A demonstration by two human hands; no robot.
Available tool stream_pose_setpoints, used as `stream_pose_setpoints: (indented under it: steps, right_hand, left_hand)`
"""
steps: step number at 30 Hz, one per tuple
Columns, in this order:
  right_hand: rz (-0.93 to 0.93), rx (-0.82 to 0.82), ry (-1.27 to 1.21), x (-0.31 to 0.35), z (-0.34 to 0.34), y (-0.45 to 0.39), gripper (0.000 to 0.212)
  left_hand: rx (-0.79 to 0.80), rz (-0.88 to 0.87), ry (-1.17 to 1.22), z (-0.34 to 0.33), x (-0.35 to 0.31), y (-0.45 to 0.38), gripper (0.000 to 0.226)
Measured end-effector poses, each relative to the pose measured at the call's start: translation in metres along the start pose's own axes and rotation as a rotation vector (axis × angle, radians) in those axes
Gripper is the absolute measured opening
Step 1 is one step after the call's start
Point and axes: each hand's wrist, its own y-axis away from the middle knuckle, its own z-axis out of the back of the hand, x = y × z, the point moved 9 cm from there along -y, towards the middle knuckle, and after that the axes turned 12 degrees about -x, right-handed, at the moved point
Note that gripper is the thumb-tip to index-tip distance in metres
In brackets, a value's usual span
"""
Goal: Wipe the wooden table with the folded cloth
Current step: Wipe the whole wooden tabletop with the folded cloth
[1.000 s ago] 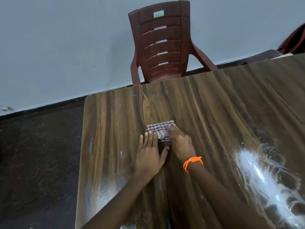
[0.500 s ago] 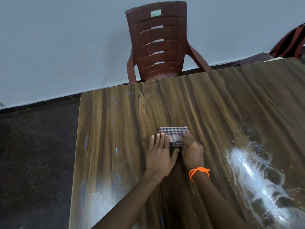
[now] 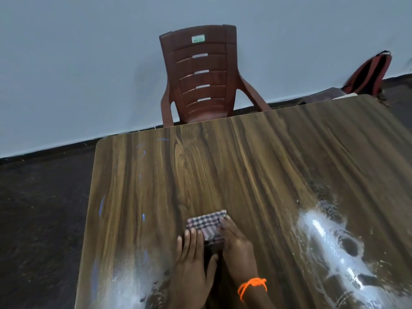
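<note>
Cloth (image 3: 206, 224): folded, checked, flat on the table's near middle.
Left hand (image 3: 192, 262): fingers straight, together, pressing the cloth's near left edge.
Right hand (image 3: 236, 246): fingers straight, flat on its right side; orange wrist thread (image 3: 252, 286).
Table (image 3: 245, 166): wooden, white smears near left and right.
Chair (image 3: 205, 76): red-brown, beyond the far edge.

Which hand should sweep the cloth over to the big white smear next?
Right, probably. The right hand already presses the folded cloth with straight fingers and lies nearer the white smear. The left hand would have to cross over.
</note>
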Motion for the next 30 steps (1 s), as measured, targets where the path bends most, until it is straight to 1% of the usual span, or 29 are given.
stream_pose_setpoints:
  steps: [4, 7, 10, 13, 15, 18, 22, 24, 26, 28, 30]
  right_hand:
    - [-0.094, -0.097, 0.023, -0.025, 0.029, 0.013, 0.045]
    - [-0.166, -0.154, 0.054, -0.033, 0.037, -0.007, 0.046]
    - [-0.153, -0.125, 0.069, -0.026, 0.03, -0.04, 0.042]
    - [-0.101, -0.066, 0.056, -0.006, 0.016, -0.057, 0.039]
    - [-0.043, -0.022, 0.072, 0.007, 0.007, -0.055, 0.038]
    - [0.032, 0.029, 0.059, 0.02, -0.002, -0.034, 0.042]
    - [0.091, 0.046, 0.011, 0.023, 0.004, 0.011, 0.041]
    - [0.077, 0.031, -0.008, 0.011, 0.017, 0.032, 0.046]
    - [0.026, -0.026, -0.015, -0.01, 0.036, 0.046, 0.047]
    - [-0.018, -0.075, 0.015, -0.03, 0.053, 0.051, 0.047]
    - [-0.033, -0.093, 0.063, -0.04, 0.063, 0.042, 0.048]
  left_hand:
    - [0.063, -0.064, -0.002, -0.015, -0.03, -0.004, 0.071]
    - [0.086, -0.09, -0.008, -0.016, -0.042, -0.033, 0.071]
    - [0.095, -0.078, -0.059, -0.013, -0.036, -0.06, 0.073]
    - [0.089, -0.041, -0.099, -0.009, -0.019, -0.069, 0.072]
    - [0.07, 0.003, -0.088, -0.002, -0.008, -0.06, 0.072]
    - [0.038, 0.041, -0.031, 0.007, 0.001, -0.031, 0.071]
    - [0.02, 0.059, -0.026, 0.007, 0.001, 0.018, 0.07]
    - [0.038, 0.041, -0.033, 0.003, -0.011, 0.041, 0.07]
    - [0.077, -0.016, -0.015, -0.006, -0.031, 0.054, 0.07]
    - [0.128, -0.045, 0.04, -0.013, -0.052, 0.053, 0.073]
    - [0.135, -0.054, 0.083, -0.013, -0.067, 0.037, 0.074]
